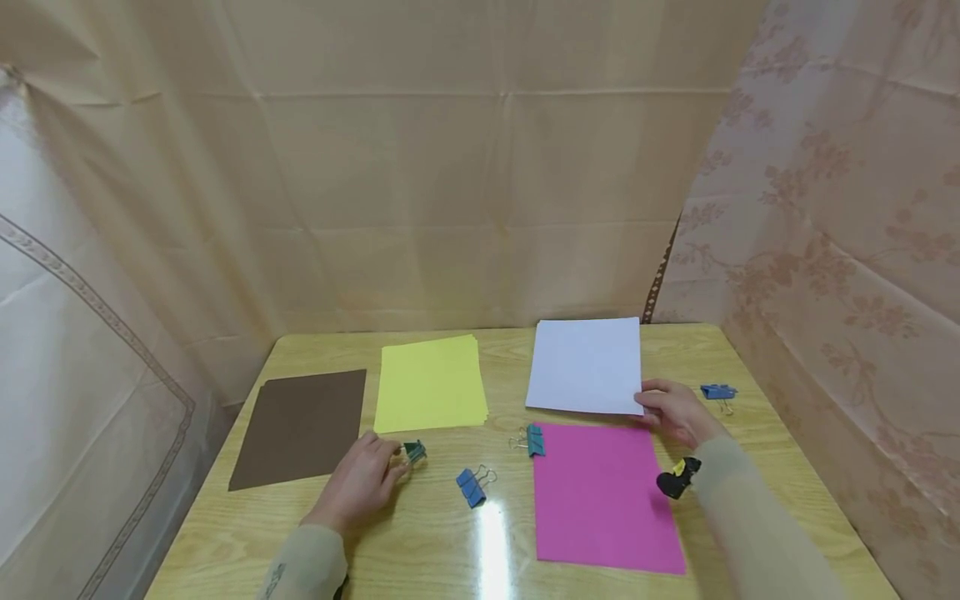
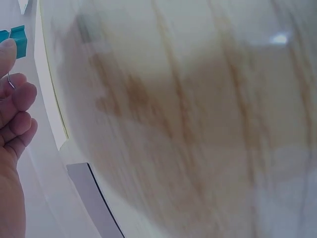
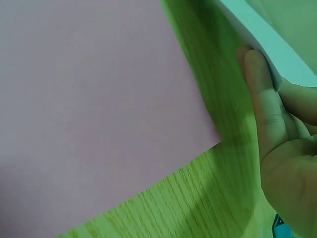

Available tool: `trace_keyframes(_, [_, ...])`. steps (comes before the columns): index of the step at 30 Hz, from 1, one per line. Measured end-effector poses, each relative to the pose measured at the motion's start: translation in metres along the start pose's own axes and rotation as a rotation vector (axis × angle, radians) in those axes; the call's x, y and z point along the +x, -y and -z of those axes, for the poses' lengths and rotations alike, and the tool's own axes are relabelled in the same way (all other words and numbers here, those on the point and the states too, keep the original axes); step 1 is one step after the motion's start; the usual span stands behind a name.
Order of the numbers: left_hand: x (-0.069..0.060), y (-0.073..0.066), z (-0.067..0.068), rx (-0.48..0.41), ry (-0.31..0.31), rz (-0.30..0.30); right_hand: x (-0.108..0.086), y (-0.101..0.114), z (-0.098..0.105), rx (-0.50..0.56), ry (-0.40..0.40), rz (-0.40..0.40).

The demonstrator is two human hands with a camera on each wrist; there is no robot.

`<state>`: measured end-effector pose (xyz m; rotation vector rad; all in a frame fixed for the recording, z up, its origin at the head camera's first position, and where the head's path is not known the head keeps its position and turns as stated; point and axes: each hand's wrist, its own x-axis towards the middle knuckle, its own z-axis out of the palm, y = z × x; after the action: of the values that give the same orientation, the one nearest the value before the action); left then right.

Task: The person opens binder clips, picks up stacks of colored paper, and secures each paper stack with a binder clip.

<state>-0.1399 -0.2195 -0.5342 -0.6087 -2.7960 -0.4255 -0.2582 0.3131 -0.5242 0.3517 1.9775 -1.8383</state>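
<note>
My left hand (image 1: 358, 481) pinches a green binder clip (image 1: 415, 452) by its wire handle, just right of the brown sheets (image 1: 300, 429). The left wrist view shows that clip (image 2: 19, 41) above the curled fingers of the hand (image 2: 14, 111). At the right, my right hand (image 1: 675, 410) grips the lower right corner of the white sheets (image 1: 585, 365). Seen from the right wrist, thumb and fingers of the hand (image 3: 285, 134) hold the white edge (image 3: 277, 44), raised off the wood. Below lies a magenta sheet (image 1: 603, 500) with a teal clip (image 1: 535, 440) at its upper left corner.
Yellow sheets (image 1: 430, 383) lie at the back, between the brown and white ones. A blue clip (image 1: 472, 487) rests near the middle of the wooden table (image 1: 420, 542), another blue clip (image 1: 718, 391) at the right edge. Curtains (image 1: 465, 167) hang behind and at both sides.
</note>
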Motion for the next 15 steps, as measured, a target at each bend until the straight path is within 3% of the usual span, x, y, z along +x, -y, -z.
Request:
trace_keyframes(9, [0.0054,-0.0019,0.0028,0.019,0.015,-0.028,-0.0065,0.0028,0.0002,-0.054,-0.020,0.049])
trace_keyframes(15, [0.0102,-0.0056,0.0051,-0.002,0.055,-0.003,-0.0105,0.0029,-0.0062,-0.140,-0.019,0.112])
